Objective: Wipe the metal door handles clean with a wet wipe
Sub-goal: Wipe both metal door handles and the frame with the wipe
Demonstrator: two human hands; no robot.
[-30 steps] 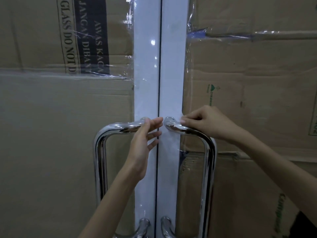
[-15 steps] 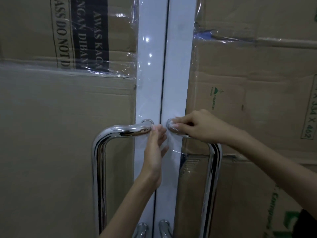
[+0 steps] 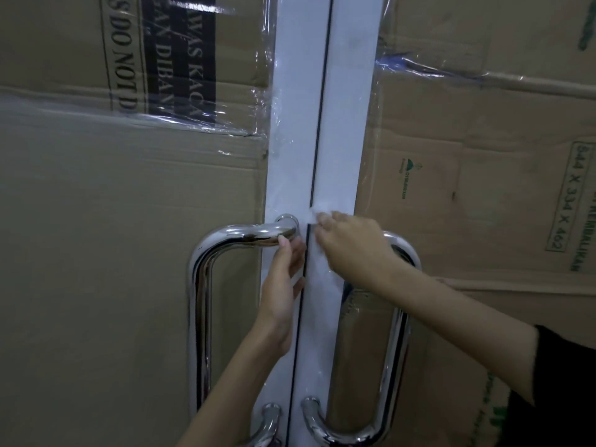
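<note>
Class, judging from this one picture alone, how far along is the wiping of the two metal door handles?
Done: nothing shows for certain; both handles shine, but shine proves no wiping. In hand: the right hand holds a white wipe at the top mount of the right handle, while the left hand touches the underside of the left handle near its top mount. Left: likely both long bars and the bottom bends, which no hand touches.

Single head-worn wide view, facing forward and slightly down, close to double doors (image 3: 342, 124), left handle (image 3: 200, 285) at 8 o'clock, right handle (image 3: 396, 333) at 5 o'clock
</note>
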